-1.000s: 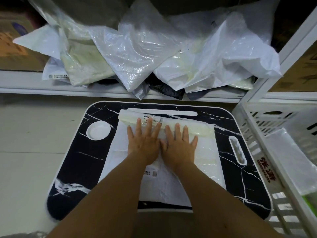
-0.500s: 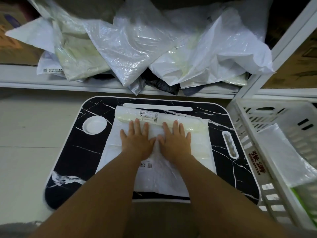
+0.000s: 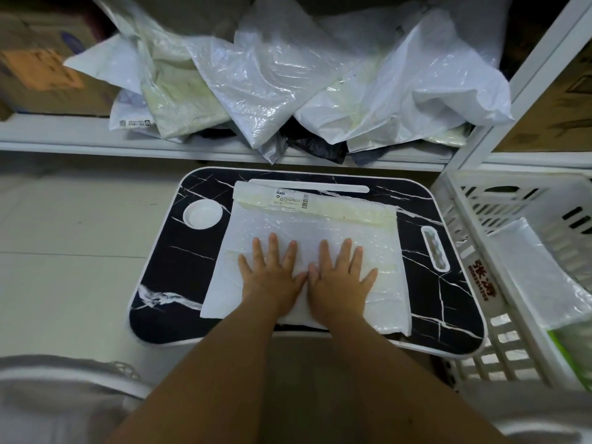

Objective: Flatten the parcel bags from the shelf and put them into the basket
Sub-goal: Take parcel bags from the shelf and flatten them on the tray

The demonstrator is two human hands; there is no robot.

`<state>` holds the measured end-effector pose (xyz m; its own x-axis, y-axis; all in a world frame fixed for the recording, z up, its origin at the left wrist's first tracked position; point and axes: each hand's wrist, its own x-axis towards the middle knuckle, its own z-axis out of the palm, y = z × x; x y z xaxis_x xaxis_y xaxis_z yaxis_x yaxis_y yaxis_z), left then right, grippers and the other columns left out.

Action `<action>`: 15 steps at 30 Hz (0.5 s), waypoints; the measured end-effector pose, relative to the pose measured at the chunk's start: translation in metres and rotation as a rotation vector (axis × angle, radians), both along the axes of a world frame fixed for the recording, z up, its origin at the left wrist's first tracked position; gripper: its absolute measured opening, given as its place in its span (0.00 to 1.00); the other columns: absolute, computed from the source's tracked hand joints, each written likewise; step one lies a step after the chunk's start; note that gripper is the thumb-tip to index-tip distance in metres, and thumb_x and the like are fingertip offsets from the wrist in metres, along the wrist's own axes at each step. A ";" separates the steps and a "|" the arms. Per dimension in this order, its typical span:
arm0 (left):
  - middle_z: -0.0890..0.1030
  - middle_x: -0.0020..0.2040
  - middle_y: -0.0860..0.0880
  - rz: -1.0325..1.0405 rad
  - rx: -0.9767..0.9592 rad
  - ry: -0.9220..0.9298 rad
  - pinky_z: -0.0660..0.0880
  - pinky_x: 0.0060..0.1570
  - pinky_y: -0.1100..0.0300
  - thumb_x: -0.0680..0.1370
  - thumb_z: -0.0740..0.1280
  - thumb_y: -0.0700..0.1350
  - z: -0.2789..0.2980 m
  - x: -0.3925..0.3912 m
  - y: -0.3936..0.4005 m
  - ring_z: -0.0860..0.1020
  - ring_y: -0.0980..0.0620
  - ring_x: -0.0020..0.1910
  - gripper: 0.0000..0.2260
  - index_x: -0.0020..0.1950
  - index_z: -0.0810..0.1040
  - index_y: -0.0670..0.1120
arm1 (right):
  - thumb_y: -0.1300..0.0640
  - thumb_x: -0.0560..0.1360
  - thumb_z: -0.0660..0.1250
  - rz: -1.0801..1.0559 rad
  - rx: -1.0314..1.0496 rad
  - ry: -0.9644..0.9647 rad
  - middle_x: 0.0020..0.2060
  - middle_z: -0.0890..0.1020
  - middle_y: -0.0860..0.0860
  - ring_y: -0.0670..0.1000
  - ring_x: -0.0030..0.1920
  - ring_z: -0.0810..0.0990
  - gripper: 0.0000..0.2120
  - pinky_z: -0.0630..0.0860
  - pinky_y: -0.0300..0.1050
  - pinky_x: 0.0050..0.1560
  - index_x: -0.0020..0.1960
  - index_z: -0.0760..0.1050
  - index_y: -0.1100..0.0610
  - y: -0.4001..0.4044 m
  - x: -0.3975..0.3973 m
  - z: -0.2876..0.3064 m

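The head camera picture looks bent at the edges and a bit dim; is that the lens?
Head view: likely a wide-angle lens, as the shelf edge and basket rim bow; the light is dim and soft, with glare on the crumpled bags; the box at far left is blurred.

A single wide-angle view comes from the person's head, looking forward and steeply down. It sits close above the bench, which fills the middle of the frame, with both forearms entering from the bottom edge. The shelf runs across the top, facing the camera, its line bowed by the lens. The basket is cut off at the right edge. The pale shape at the lower left is perhaps clothing, too blurred to tell.
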<state>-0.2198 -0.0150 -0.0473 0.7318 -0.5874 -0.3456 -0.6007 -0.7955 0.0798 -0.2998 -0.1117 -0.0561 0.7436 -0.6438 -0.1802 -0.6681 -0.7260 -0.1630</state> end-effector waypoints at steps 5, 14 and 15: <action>0.32 0.76 0.41 -0.049 0.005 0.034 0.41 0.74 0.40 0.77 0.47 0.69 0.004 0.006 0.007 0.34 0.37 0.75 0.39 0.77 0.33 0.49 | 0.42 0.83 0.41 0.038 0.008 0.053 0.77 0.37 0.57 0.60 0.77 0.35 0.28 0.41 0.69 0.73 0.78 0.35 0.47 -0.003 0.000 0.008; 0.29 0.75 0.42 -0.004 0.149 0.084 0.46 0.72 0.35 0.73 0.57 0.71 0.015 -0.004 0.033 0.35 0.33 0.74 0.46 0.75 0.29 0.56 | 0.37 0.80 0.39 0.212 -0.034 0.036 0.78 0.39 0.52 0.58 0.77 0.36 0.28 0.41 0.73 0.70 0.78 0.40 0.41 0.026 -0.020 0.002; 0.29 0.75 0.41 0.012 0.143 0.096 0.45 0.72 0.36 0.72 0.58 0.71 0.015 -0.004 0.034 0.35 0.34 0.74 0.47 0.75 0.29 0.55 | 0.36 0.79 0.36 0.230 -0.037 0.048 0.78 0.39 0.51 0.58 0.77 0.36 0.29 0.41 0.73 0.70 0.78 0.39 0.41 0.023 -0.023 0.002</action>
<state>-0.2235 0.0191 -0.0325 0.6982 -0.5184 -0.4937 -0.5858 -0.8102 0.0223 -0.3233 -0.0888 -0.0542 0.8625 -0.4656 -0.1982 -0.4911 -0.8647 -0.1054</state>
